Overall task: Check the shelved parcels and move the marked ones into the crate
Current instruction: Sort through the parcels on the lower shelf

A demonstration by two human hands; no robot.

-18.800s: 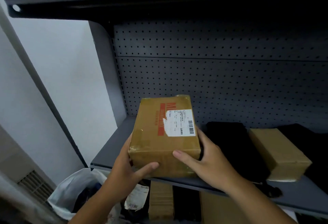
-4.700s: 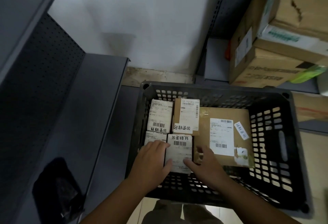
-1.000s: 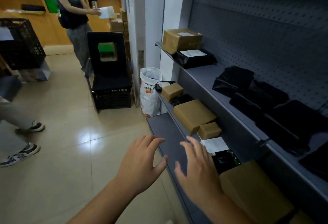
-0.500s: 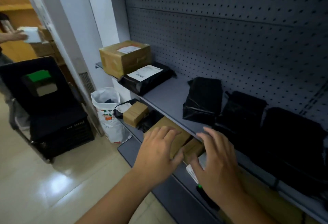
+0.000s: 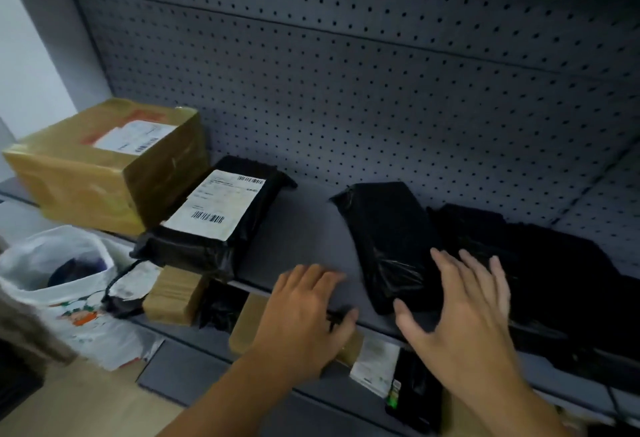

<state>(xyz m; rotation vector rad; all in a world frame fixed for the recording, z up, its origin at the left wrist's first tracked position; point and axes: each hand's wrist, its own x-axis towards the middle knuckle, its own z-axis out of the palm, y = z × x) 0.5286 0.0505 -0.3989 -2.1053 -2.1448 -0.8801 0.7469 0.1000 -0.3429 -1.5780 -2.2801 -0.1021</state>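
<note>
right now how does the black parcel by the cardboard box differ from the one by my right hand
The left black parcel shows a white barcoded label; the middle black parcel shows none. The left one abuts the cardboard box; the middle one does not. Both are black-wrapped, on one shelf.

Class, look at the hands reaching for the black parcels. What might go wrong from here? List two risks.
1. The middle parcel by the right hand shows no label; a mark underneath may be missed.
2. The labelled parcel sits at the shelf edge; a nudge from the left hand might tip it off.
</note>
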